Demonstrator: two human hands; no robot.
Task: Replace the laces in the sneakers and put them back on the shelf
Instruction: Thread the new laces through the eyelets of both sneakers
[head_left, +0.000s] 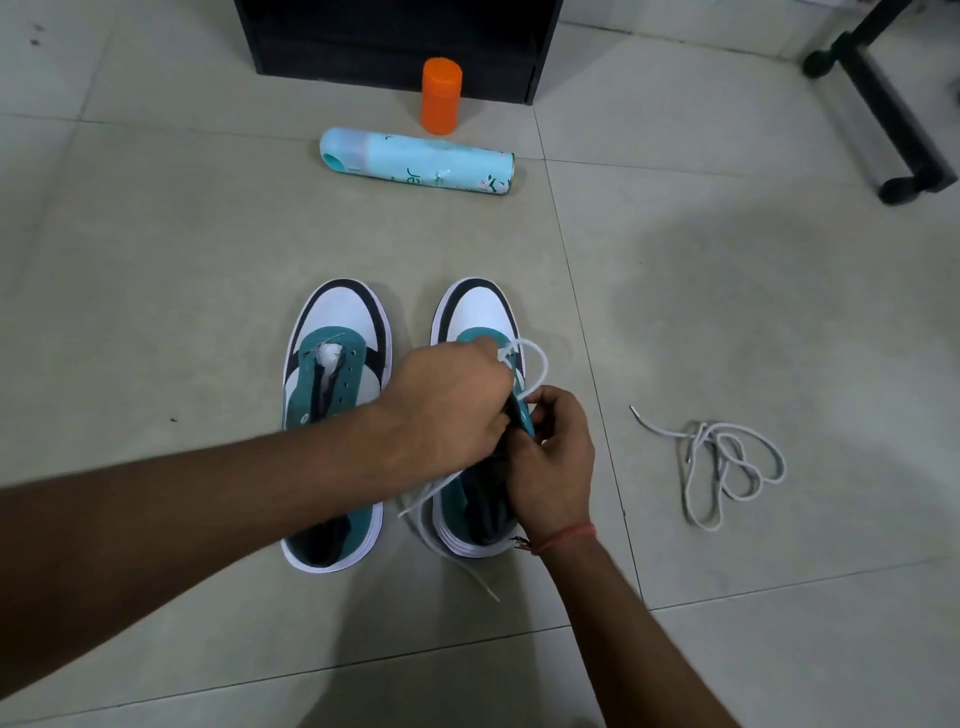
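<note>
Two teal, white and black sneakers stand side by side on the tiled floor, toes pointing away. The left sneaker (332, 364) has bare eyelets and no lace. Over the right sneaker (483, 312) my left hand (447, 405) pinches a white lace (535, 358) near the front eyelets. My right hand (556, 457) grips the teal eyelet flap of that sneaker. Loose lace ends trail beside its heel. A second white lace (727, 462) lies bundled on the floor to the right.
A light-blue spray can (415, 163) lies on its side beyond the sneakers, with an orange cap (440, 96) standing behind it. A black shelf unit (400, 41) stands at the back. A black wheeled stand (883, 104) is at the far right.
</note>
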